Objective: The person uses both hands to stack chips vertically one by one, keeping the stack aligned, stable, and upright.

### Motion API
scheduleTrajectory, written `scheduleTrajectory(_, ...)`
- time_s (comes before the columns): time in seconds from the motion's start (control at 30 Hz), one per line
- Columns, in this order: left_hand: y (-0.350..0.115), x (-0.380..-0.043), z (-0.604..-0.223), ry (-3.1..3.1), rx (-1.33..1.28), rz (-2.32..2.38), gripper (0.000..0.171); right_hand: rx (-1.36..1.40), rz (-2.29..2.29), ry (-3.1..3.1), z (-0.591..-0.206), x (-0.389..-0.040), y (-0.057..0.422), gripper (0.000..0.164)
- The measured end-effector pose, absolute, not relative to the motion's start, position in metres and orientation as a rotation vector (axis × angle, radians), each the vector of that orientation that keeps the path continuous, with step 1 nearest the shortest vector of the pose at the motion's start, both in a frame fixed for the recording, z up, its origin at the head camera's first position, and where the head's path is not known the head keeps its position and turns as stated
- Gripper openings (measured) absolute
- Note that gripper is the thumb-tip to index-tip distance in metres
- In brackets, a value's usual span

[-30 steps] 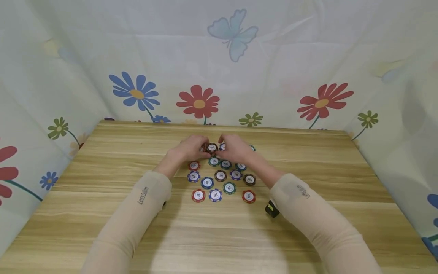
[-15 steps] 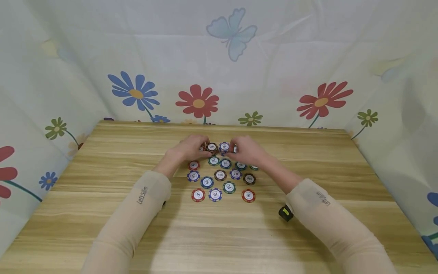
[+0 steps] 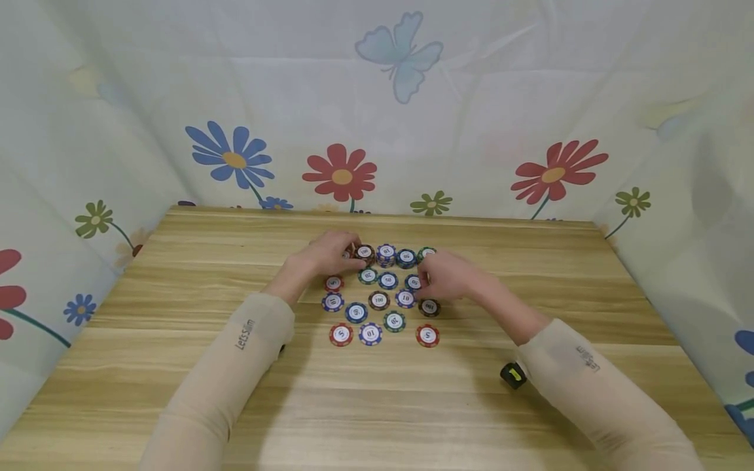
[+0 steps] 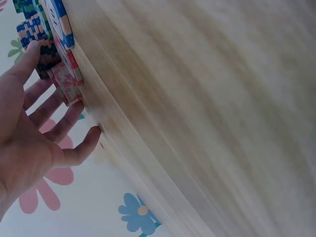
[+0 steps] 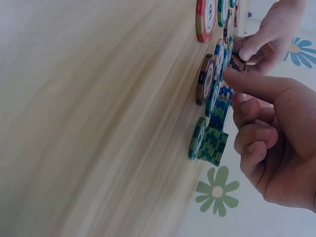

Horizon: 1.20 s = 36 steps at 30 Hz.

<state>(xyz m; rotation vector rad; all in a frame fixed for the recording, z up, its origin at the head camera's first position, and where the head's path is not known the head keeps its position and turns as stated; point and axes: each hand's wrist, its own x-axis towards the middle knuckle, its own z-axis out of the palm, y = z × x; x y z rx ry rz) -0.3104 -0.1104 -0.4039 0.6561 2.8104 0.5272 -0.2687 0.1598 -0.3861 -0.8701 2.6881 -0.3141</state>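
My left hand (image 3: 331,254) grips a stack of black poker chips (image 3: 364,252) marked 100, thumb in front, fingers behind. A red stack (image 4: 65,85) beside it lies mostly behind that hand in the head view. To its right stand a purple-blue stack marked 10 (image 3: 386,254), a dark blue stack marked 50 (image 3: 406,258) and a green stack (image 3: 427,251). My right hand (image 3: 450,276) hovers by a loose green-edged chip (image 3: 412,282), just in front of the green stack. Its fingers are loosely bent, and the right wrist view shows no chip between them.
Several loose chips lie in front of the stacks, among them a red 5 chip (image 3: 427,335), a blue 10 chip (image 3: 370,334) and a black 100 chip (image 3: 379,300). A black device (image 3: 514,375) sits at my right cuff. Flowered cloth (image 3: 471,131) surrounds the wooden table (image 3: 377,418).
My right hand has moved rightward along the stacks and slightly toward me, uncovering the purple-blue and dark blue stacks and part of the green one. My left hand stays at the black stack.
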Motion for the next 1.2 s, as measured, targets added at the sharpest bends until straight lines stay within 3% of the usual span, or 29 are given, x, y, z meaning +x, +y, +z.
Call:
scheduleTrajectory(0.97,-0.110,-0.311,-0.407,2.815,0.647,0.514,0.048,-0.665,-0.405,2.560,-0.389,-0.258,0.191,0.020)
scheduleTrajectory(1.2,-0.110,-0.311,-0.404,2.809,0.645,0.535,0.048,-0.775,-0.400,2.496,-0.386,-0.259,0.198,0.030)
